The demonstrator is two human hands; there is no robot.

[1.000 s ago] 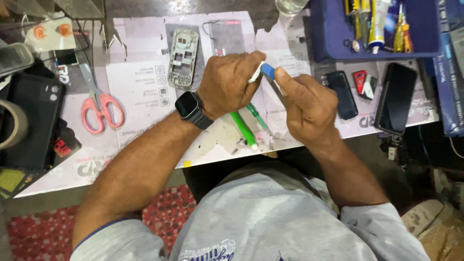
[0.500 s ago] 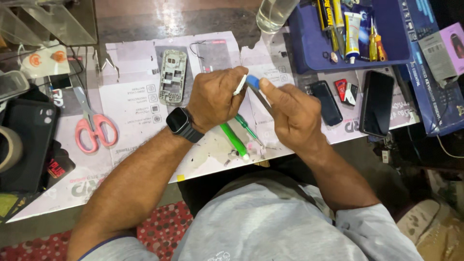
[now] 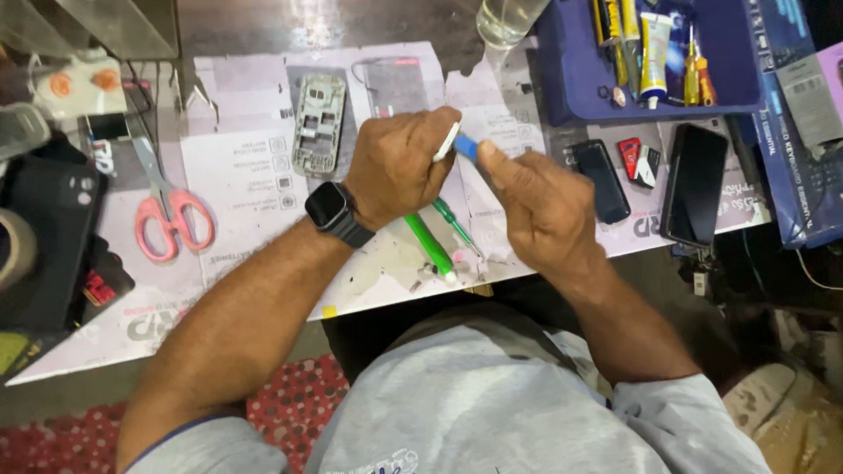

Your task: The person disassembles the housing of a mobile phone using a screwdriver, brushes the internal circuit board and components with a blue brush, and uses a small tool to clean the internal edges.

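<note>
My left hand point(image 3: 399, 167), with a black smartwatch point(image 3: 335, 213) on the wrist, is closed around a small white part point(image 3: 448, 140). My right hand point(image 3: 536, 206) pinches a small blue tool point(image 3: 465, 149) against that white part. Both hands meet above the paper-covered bench point(image 3: 246, 175). Below them lie a green-handled screwdriver point(image 3: 428, 246) and a thinner green screwdriver point(image 3: 457, 224). A bare grey phone frame point(image 3: 319, 125) lies just left of my left hand.
Pink-handled scissors point(image 3: 171, 211) lie at the left, near a black phone case point(image 3: 39, 237). A blue tray point(image 3: 659, 61) with tubes and screwdrivers sits at the back right. Two dark phones point(image 3: 694, 184) point(image 3: 601, 180) lie right of my hands. A clear glass point(image 3: 509, 17) stands at the back.
My hands stay together on the white part and blue tool. The view has shifted, so the bench and both hands appear slightly lower and more to the left.
</note>
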